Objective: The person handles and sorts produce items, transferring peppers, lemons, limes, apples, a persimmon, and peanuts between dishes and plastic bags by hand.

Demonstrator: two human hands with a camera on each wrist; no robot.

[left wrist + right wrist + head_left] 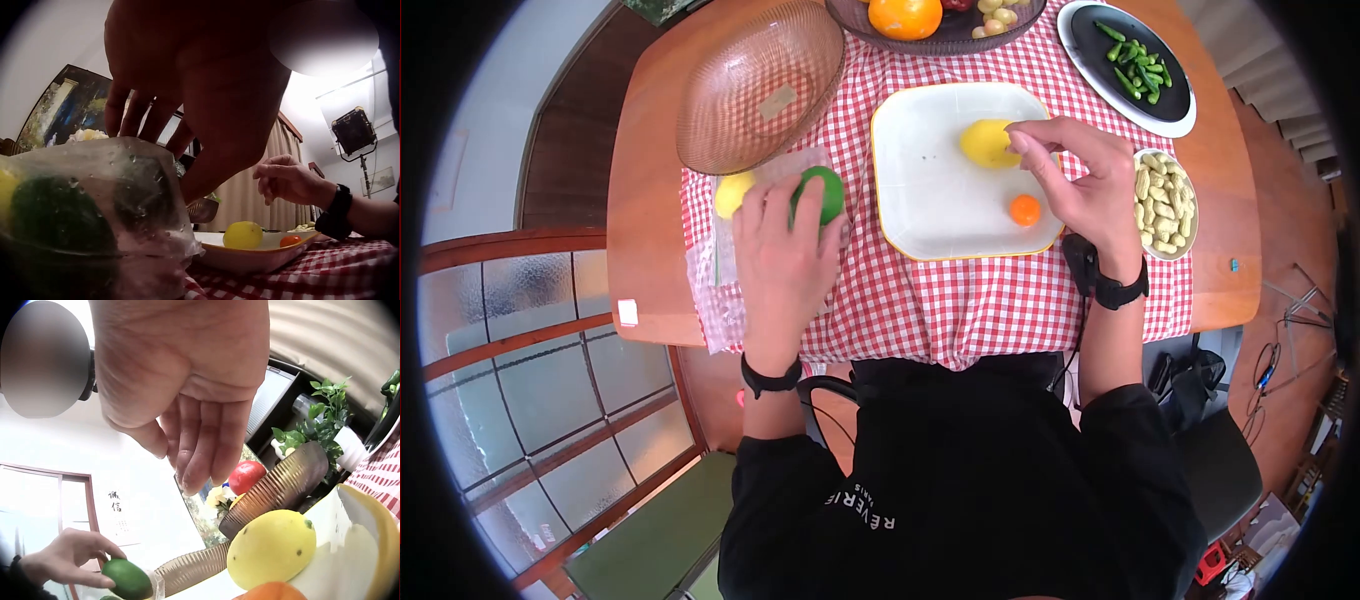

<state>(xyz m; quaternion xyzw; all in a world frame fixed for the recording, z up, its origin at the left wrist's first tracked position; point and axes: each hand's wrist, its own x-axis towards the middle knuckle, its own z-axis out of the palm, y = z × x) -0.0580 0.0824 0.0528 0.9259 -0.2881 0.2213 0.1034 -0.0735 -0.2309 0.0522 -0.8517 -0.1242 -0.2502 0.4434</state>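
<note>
My left hand [785, 255] is at the clear plastic bag [725, 265] on the left of the cloth. Its thumb and fingers are bent round a green lime [127, 579]; another dark green shape shows through the bag in the left wrist view. A yellow lemon [733, 193] lies in the bag beside that hand. Over the right side of the white tray [920, 220], my right hand [1090, 185] hangs with loosely bent fingers and holds nothing. Below its fingertips sits a spotted lemon [272, 550], with a small orange fruit [1025, 210] close by.
A ribbed, see-through bowl [720, 100] stands behind the bag. At the back is a fruit bowl [950, 45] holding an orange and grapes. Right of the tray are a plate [1175, 125] of green peppers and a bowl of peanuts [1165, 205]. A checked cloth [960, 310] covers the wooden table.
</note>
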